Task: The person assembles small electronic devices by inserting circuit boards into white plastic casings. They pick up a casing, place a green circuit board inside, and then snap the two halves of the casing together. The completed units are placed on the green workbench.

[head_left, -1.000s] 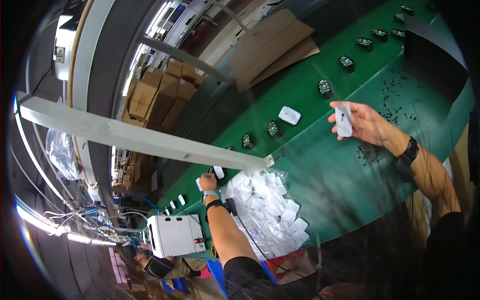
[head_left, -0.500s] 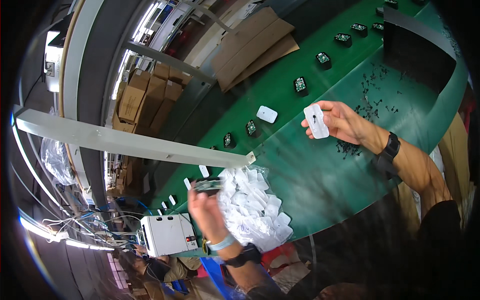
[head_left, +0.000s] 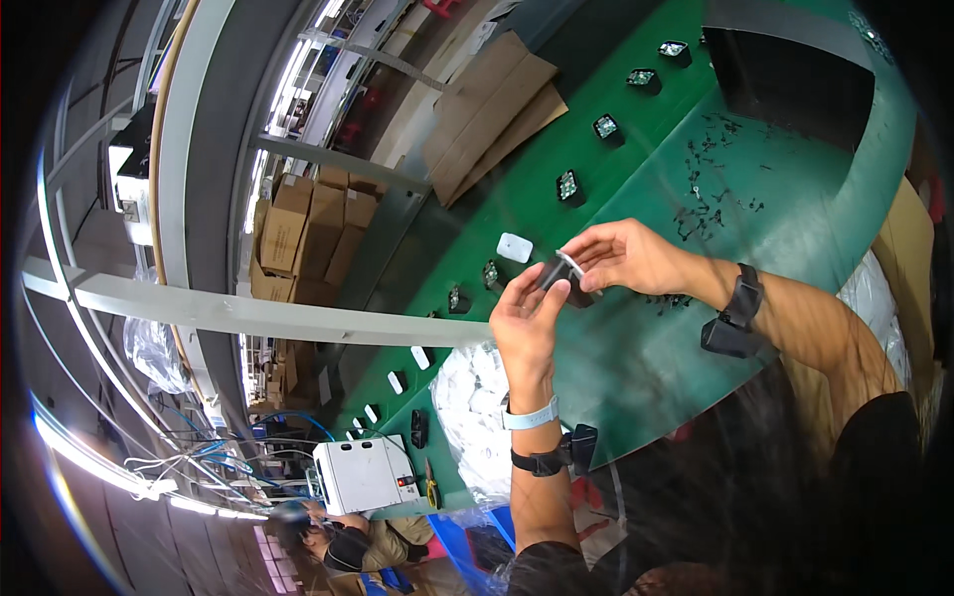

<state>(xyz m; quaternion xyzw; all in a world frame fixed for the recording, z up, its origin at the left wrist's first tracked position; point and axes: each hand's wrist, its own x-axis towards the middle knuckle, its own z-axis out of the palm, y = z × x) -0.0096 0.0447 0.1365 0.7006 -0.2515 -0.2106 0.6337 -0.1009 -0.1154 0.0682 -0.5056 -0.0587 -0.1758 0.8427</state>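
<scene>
My left hand [head_left: 525, 323] pinches a small black housing [head_left: 550, 273] above the green bench. From the right, my right hand [head_left: 628, 260] grips a white plastic cover [head_left: 570, 264] by its edge, held against the housing's open face. Fingers hide most of both pieces, so whether the cover is seated cannot be told. Just beyond them, another white cover [head_left: 514, 247] lies on the green belt, near black housings with circuit boards [head_left: 567, 187]. A clear bag of white covers [head_left: 472, 407] rests left of my left forearm. Small black parts [head_left: 701, 214] are scattered beyond my right hand.
A metal beam [head_left: 268, 314] crosses at the left, ending near my left hand. A black bin [head_left: 790, 89] stands at far right. Beside a white machine [head_left: 363, 475] lie pliers [head_left: 431, 489] and a black housing [head_left: 418, 428]. Another person [head_left: 348, 544] sits at lower left.
My left hand has carried the black housing up and right from beside the bag. My right hand has turned the white cover edge-on, and the two pieces now meet.
</scene>
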